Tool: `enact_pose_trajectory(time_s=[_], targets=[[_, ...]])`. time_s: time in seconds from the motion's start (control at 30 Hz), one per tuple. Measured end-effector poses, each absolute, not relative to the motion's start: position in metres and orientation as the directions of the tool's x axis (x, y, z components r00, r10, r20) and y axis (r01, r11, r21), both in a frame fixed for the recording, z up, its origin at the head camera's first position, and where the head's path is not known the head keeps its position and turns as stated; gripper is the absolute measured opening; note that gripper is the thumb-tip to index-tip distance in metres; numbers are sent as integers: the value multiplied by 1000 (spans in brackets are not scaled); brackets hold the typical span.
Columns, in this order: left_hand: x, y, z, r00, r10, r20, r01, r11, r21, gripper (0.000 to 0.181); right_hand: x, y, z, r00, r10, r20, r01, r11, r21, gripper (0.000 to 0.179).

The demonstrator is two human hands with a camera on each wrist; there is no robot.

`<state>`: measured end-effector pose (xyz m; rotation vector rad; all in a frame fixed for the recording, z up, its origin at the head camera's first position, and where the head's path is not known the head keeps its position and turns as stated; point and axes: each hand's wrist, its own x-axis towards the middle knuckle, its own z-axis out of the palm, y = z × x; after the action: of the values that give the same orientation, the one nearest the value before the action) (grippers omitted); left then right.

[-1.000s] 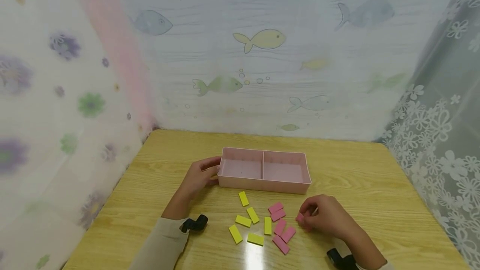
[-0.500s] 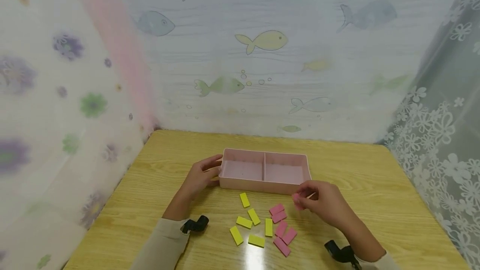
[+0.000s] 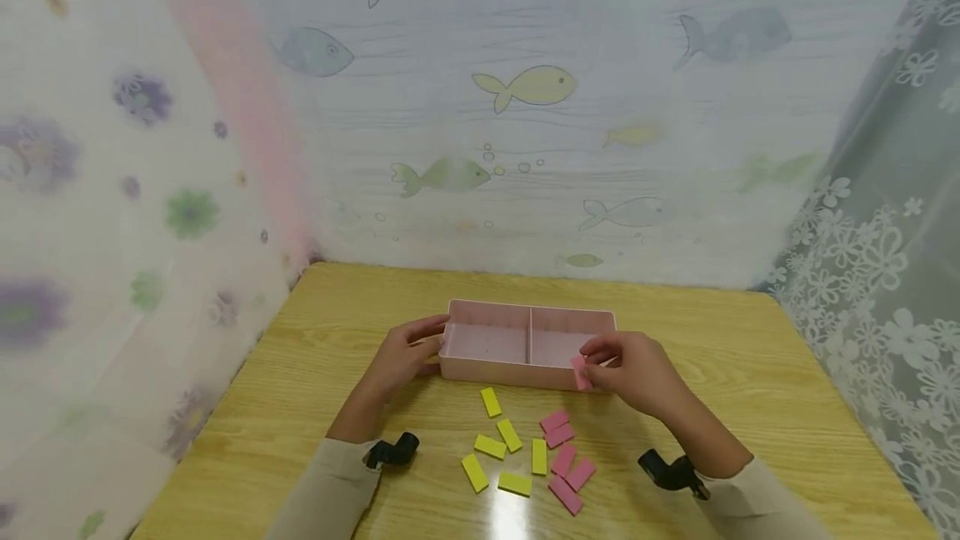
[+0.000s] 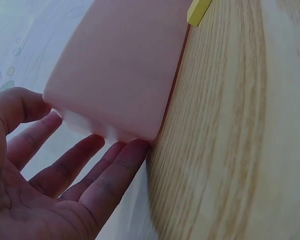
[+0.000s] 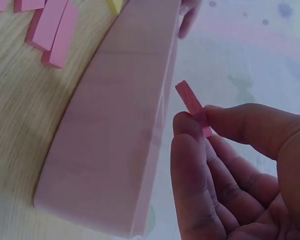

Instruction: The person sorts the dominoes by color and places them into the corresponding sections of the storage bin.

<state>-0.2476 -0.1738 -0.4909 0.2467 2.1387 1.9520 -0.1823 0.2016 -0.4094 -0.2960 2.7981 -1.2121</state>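
The sorting looks to be in its early stages. The right hand (image 3: 637,369) has a narrow grip, thumb and fingertips pinched on one pink block (image 3: 579,373), which is tilted a little from upright at the front rim of the pink tray (image 3: 487,371). Whether the block is past that rim or just short of it cannot be told for certain. The left hand (image 3: 401,354) has a loose grip, fingers spread and touching the tray's left end without closing round it, probably to steady it.

No block shows in the left compartment (image 3: 472,340) or in the visible part of the right compartment (image 3: 553,347) (the right hand covers one corner of it). What is left lies on the table (image 3: 697,332) in front of the tray: five pink blocks (image 3: 566,495) bunched together, some touching, and six yellow blocks (image 3: 514,484) spread more loosely to their left.

As for edges, the front wall is low, and the divider (image 3: 530,337) is the other one to mind when setting a block down. The nearest yellow block lies just in front of the tray, so a slide forward could knock it. Bare wood to the right gives the right arm plenty of room, and a strip behind the tray keeps it off the table's far edge and the fish-print curtain (image 3: 450,90).
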Motion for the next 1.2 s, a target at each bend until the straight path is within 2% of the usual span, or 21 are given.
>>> enact_pose_trajectory(time_s=[0.3,0.6,0.93,1.2], targets=[[-248,-175,-490,-955,294,-44,-10,116,993,48,-196,200,-396,-978,-201,-54,-74,576,-814,26],[-247,-173,-488,-959,282,-41,2,151,989,49,-215,186,-392,-972,-186,-143,34,494,-869,24],[-243,-166,-487,-975,210,-69,-25,204,979,49,-241,180,-382,-967,-201,-155,43,471,-881,34],[-243,-166,-483,-971,208,-116,-71,213,974,51,-256,174,-369,-958,-225,-178,56,464,-884,31]])
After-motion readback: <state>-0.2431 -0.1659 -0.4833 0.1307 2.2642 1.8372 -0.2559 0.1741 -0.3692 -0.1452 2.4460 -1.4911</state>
